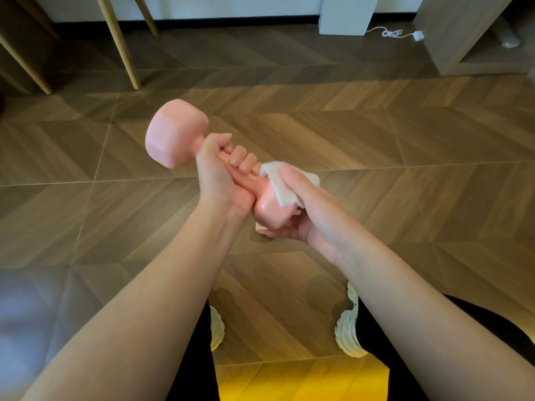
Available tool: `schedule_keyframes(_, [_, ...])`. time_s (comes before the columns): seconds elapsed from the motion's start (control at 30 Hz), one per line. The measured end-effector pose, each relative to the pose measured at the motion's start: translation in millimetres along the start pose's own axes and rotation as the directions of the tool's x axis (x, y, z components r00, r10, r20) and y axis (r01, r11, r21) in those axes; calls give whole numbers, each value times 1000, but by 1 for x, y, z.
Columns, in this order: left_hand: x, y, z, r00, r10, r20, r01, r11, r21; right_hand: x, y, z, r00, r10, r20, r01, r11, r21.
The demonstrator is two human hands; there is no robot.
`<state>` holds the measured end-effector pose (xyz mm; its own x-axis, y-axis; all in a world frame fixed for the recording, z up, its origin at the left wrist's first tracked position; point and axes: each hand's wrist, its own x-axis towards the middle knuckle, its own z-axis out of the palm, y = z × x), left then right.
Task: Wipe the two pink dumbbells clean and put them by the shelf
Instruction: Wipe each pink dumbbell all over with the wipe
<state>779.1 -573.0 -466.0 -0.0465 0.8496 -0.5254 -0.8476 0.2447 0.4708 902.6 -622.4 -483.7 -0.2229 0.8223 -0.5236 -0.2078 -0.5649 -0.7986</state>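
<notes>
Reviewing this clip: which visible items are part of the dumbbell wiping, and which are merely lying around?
In use: pink dumbbell, left hand gripping its handle; white wipe, held by right hand.
Lying about: white cable, slanted wooden legs.

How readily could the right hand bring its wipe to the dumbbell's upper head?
Probably yes: the upper head of the dumbbell is bare beyond the left hand gripping the handle; the right hand and wipe must pass it.
</notes>
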Motion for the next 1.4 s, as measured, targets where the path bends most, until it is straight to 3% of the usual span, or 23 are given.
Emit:
schedule_keyframes(0.07, [0,0,2,1000,-1,6,1,1000,1,0,-3,-1,1000,7,-15,-6,999,43])
schedule_keyframes(0.23, [3,3,0,1000,15,6,-15,1000,5,-2,-5,-15,980,8,200,-30,994,108])
schedule_keyframes(0.43, [-1,-5,1,1000,-14,4,14,1000,22,-1,3,-1,1000,26,-6,-26,1000,2])
schedule_keyframes(0.53, [0,-6,2,1000,-8,10,8,999,48,2,-1,-3,991,118,-57,-108,982,158])
schedule_keyframes(0.7, [0,-4,0,999,-6,34,4,998,68,-3,1,-17,979,115,167,-168,921,351])
schedule_keyframes(0.83, [-1,-2,-1,996,-6,88,-3,995,103,-4,6,-18,969,88,232,-167,922,348])
schedule_keyframes(1.0, [-4,-3,0,993,-7,121,-7,994,114,1,4,-9,929,265,259,-343,879,330])
schedule_keyframes(1.07, [-3,-4,0,996,-6,90,-4,994,112,1,1,-8,938,240,248,-315,891,327])
schedule_keyframes(1.23, [2,-6,-1,997,15,-72,-13,1000,28,2,7,-19,978,15,208,-58,978,200])
schedule_keyframes(1.4, [8,-3,-7,992,11,-124,-6,999,41,0,11,-7,997,-15,72,10,998,59])
